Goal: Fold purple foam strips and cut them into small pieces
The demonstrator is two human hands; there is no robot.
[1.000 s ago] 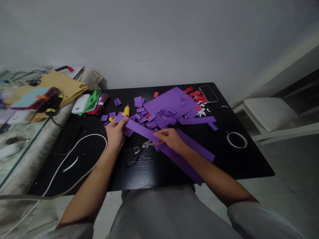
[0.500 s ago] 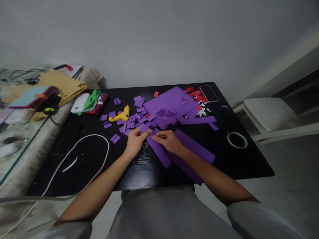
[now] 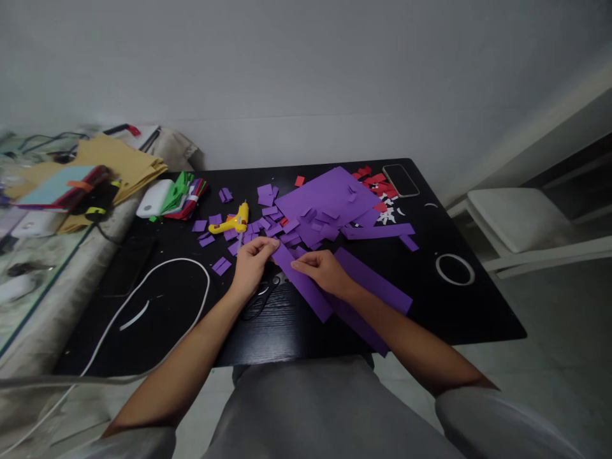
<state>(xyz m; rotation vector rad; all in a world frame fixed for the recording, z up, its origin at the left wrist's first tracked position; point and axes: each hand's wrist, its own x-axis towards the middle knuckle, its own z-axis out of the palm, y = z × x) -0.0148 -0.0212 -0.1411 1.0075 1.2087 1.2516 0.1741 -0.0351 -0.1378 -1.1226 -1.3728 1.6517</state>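
A long purple paper strip (image 3: 304,288) is held between my two hands, slanting down toward the table's front. My left hand (image 3: 251,262) pinches its upper left end with thumb and index finger. The fingers of my right hand (image 3: 325,270) are closed on the strip's right edge. Under and beside my left hand lie black-handled scissors (image 3: 261,303), their blades partly hidden by the strip. Wider purple strips (image 3: 377,280) lie beneath my right hand and forearm. Just beyond my hands are many small cut purple pieces (image 3: 251,237).
A yellow glue gun (image 3: 234,220) lies among the pieces, with a large purple sheet (image 3: 329,191) to its right. Red scraps (image 3: 382,183), a phone (image 3: 400,180) and a white ring (image 3: 455,269) are at the right. A white cable (image 3: 206,280) loops across the left.
My left hand has shifted slightly left and now grips the strip's upper end. The scissors beneath show more. My right hand has stayed nearly in place.
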